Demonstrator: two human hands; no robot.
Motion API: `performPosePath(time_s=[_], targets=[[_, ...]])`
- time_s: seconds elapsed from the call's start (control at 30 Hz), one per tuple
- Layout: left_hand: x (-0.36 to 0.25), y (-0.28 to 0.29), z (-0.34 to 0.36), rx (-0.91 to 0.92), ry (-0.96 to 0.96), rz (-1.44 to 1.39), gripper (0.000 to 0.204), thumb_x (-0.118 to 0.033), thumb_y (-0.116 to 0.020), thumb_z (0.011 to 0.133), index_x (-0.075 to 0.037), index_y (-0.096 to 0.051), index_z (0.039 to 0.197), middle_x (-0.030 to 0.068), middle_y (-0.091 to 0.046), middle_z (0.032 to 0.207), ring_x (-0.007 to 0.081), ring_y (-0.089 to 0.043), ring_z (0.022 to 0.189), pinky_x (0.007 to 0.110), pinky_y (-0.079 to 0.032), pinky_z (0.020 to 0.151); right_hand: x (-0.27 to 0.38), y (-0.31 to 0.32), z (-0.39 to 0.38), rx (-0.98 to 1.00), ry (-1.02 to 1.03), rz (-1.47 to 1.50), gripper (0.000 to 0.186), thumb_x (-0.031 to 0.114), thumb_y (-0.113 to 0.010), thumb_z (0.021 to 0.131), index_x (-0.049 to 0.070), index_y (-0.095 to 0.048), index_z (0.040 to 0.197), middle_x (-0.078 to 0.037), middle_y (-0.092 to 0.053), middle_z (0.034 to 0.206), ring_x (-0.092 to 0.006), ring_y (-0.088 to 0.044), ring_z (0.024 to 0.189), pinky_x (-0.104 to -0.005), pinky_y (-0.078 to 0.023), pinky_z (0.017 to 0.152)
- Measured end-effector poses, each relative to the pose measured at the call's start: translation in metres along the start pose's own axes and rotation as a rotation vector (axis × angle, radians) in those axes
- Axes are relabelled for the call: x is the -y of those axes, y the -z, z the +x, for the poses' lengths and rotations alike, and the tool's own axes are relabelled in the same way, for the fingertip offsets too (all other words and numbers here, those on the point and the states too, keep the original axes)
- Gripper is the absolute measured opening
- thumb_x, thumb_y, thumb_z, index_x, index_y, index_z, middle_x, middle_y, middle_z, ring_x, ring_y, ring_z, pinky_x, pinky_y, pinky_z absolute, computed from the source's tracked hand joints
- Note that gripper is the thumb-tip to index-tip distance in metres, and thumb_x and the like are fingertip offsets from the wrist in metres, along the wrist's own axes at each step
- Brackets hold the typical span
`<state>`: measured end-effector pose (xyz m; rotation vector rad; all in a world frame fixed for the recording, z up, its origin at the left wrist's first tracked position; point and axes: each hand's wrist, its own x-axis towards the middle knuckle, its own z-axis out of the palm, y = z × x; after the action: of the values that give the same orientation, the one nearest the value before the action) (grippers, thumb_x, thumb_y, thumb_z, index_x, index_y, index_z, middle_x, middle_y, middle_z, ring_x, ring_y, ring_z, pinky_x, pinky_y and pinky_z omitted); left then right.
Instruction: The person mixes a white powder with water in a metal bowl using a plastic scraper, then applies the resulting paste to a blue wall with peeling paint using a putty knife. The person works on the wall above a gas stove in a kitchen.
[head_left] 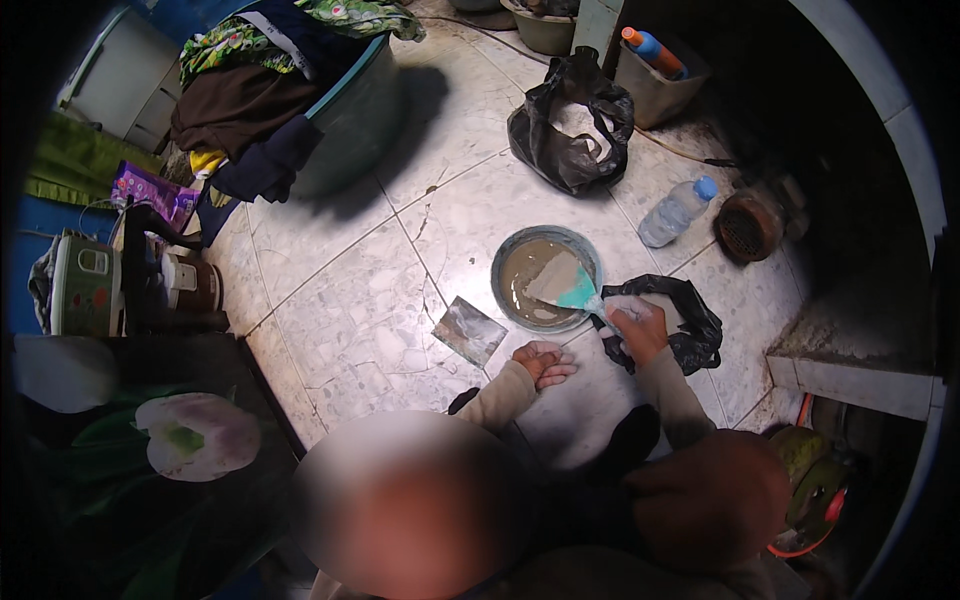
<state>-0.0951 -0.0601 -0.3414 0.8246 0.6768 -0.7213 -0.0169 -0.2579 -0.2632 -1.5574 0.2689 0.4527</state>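
My right hand grips a putty knife with a teal-and-pale body, its blade carrying grey paste over a round basin of muddy grey mixture. Beneath that hand lies an open black plastic bag with pale powder inside. My left hand rests low by the floor below the basin, fingers loosely bent and slightly apart, with nothing visible in it. Just left of the basin, a small square piece, greyish and glossy, lies on the tiles.
Behind are another black bag, a water bottle and a rusty round metal object. A tub heaped with cloth stands back left, containers along the left side. A tiled ledge borders the right.
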Motion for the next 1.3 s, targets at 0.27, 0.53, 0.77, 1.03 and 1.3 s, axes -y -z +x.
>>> performPosePath(time_s=[0.27, 0.53, 0.77, 1.03, 1.3], targets=[[0.009, 0.022, -0.001, -0.022, -0.091, 0.007, 0.021, -0.007, -0.055, 0.093, -0.003, -0.050, 0.113, 0.0196, -0.065, 0.110, 0.0278, -0.070, 0.089, 0.034, -0.059, 0.070, -0.003, -0.032, 0.042, -0.038, 0.208, -0.509, 0.023, 0.017, -0.069, 0.080, -0.003, -0.068, 0.092, -0.019, -0.070, 0.085, -0.0272, -0.068, 0.078, -0.0378, -0.052, 0.072], [0.013, 0.035, 0.005, -0.119, -0.327, 0.037, 0.023, -0.009, -0.053, 0.095, -0.003, -0.042, 0.113, 0.0177, -0.062, 0.099, 0.0264, -0.069, 0.076, 0.034, -0.058, 0.058, 0.023, -0.022, 0.023, -0.027, 0.306, -0.596, 0.023, 0.015, -0.067, 0.081, -0.003, -0.067, 0.096, -0.017, -0.069, 0.082, -0.0259, -0.068, 0.074, -0.0349, -0.052, 0.067], [-0.022, 0.022, 0.004, -0.293, -0.564, 0.079, 0.041, -0.016, -0.055, 0.095, 0.000, -0.034, 0.126, 0.0176, -0.054, 0.106, 0.0234, -0.066, 0.073, 0.032, -0.057, 0.055, 0.035, 0.011, -0.011, -0.057, 0.247, -0.289, 0.032, 0.010, -0.066, 0.085, -0.003, -0.062, 0.114, -0.008, -0.065, 0.096, -0.0121, -0.063, 0.071, -0.0257, -0.049, 0.057], [-0.026, 0.047, 0.022, -0.175, -0.680, 0.168, 0.039, -0.013, -0.049, 0.095, 0.002, -0.045, 0.131, 0.0141, -0.060, 0.110, 0.0218, -0.065, 0.083, 0.032, -0.059, 0.070, 0.030, 0.019, -0.053, -0.005, -0.029, 0.268, 0.043, 0.011, -0.059, 0.091, -0.003, -0.051, 0.130, -0.006, -0.063, 0.101, -0.0094, -0.058, 0.074, -0.0222, -0.041, 0.050], [-0.020, 0.064, 0.014, -0.131, -0.581, 0.034, 0.035, -0.013, -0.046, 0.094, 0.002, -0.051, 0.127, 0.0130, -0.063, 0.108, 0.0244, -0.065, 0.092, 0.038, -0.059, 0.080, 0.030, 0.020, -0.065, 0.041, 0.058, 0.340, 0.045, 0.012, -0.057, 0.092, -0.004, -0.046, 0.133, -0.007, -0.062, 0.103, -0.0102, -0.057, 0.074, -0.0230, -0.042, 0.052]])
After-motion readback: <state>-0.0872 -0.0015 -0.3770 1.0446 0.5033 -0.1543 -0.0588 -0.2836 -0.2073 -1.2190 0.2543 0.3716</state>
